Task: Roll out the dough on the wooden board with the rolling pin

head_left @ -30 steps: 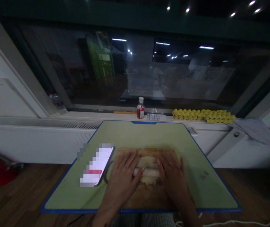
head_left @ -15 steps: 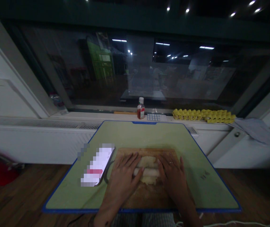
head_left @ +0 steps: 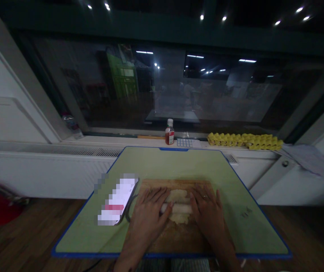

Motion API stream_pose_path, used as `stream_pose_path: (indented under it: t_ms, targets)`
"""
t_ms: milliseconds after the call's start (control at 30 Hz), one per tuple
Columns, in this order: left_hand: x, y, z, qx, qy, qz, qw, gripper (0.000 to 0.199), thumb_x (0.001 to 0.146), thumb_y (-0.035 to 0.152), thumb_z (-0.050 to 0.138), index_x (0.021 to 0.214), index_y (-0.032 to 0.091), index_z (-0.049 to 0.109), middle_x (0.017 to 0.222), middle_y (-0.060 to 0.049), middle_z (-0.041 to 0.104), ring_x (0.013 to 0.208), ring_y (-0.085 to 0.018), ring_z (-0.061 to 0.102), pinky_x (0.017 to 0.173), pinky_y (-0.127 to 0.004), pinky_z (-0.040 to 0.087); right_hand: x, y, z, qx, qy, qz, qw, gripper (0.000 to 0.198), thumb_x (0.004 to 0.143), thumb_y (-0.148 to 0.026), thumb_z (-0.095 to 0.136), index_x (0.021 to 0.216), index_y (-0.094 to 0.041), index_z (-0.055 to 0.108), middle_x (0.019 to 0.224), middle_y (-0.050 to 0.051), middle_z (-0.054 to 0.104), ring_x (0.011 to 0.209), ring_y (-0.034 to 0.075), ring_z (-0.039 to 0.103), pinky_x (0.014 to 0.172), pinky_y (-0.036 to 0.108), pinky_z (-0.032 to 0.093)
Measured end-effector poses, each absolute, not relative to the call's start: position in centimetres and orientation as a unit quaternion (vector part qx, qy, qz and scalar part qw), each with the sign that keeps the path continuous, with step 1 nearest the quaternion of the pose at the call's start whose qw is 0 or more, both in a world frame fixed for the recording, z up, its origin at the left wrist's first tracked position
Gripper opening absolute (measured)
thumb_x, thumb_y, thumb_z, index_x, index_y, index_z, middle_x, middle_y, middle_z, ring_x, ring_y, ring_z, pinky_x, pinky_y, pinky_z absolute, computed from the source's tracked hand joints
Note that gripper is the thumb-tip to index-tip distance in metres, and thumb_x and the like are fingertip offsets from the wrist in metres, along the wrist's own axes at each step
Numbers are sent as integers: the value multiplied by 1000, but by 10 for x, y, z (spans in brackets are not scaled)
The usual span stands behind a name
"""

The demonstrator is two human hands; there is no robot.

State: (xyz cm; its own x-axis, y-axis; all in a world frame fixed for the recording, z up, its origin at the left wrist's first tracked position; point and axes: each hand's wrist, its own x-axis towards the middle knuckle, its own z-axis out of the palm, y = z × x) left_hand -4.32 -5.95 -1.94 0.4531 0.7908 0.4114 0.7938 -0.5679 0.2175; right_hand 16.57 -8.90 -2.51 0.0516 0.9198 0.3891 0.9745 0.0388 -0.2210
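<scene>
A pale rolling pin (head_left: 181,208) lies crosswise on a flattened piece of dough (head_left: 179,218), which shows in front of it and behind it. Beneath them is a wooden cutting board (head_left: 175,240). My left hand (head_left: 149,213) rests palm down over the pin's left end, fingers stretched out and the thumb along the pin. Over the right end lies my right hand (head_left: 208,212), flat, with its fingers extended and a ring on one finger. Both ends of the pin are hidden under the hands.
Left of the board, a phone (head_left: 118,202) with a lit screen lies on the green folding table (head_left: 156,160) with a blue edge. On the windowsill behind stand a bottle of reddish liquid (head_left: 169,133) and a yellow egg tray (head_left: 244,140). A white radiator (head_left: 51,173) is beneath the sill.
The rolling pin has shifted slightly over the dough, with both hands staying on it. The whole view has moved down a little in the picture.
</scene>
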Motion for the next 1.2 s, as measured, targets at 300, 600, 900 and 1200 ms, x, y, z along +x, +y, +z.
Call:
stream_pose_path:
  t_ms: [300,600,900,1200]
  targets:
    - [-44,-62,-17,-856,-465,-226,-9,38,98,41,47,130,27,63,135,-3,63,124,-26,58,112,-56,35,165,-90,-26,-697,-679,-49,226,33,99,-29,43,122,-29,66,134,0,63,131,26,50,118,60,15]
    - [-44,-64,-16,-858,-459,-231,-6,35,98,38,49,127,27,64,133,-2,65,123,-26,59,111,-54,36,165,-91,-24,-691,-684,-31,232,34,99,-28,42,123,-30,65,133,-1,64,131,25,49,119,59,13]
    - [-42,-66,-14,-856,-465,-225,-26,33,98,36,50,125,27,66,130,-2,67,122,-27,59,110,-58,35,163,-96,-21,-705,-681,-15,198,36,99,-25,41,126,-29,64,136,1,61,134,24,47,119,57,15]
    - [-42,-68,-10,-857,-461,-229,-38,31,97,35,50,123,28,67,127,0,69,119,-26,61,109,-57,37,164,-96,-22,-703,-687,-16,185,38,99,-25,40,128,-29,63,138,1,60,135,24,46,119,57,14]
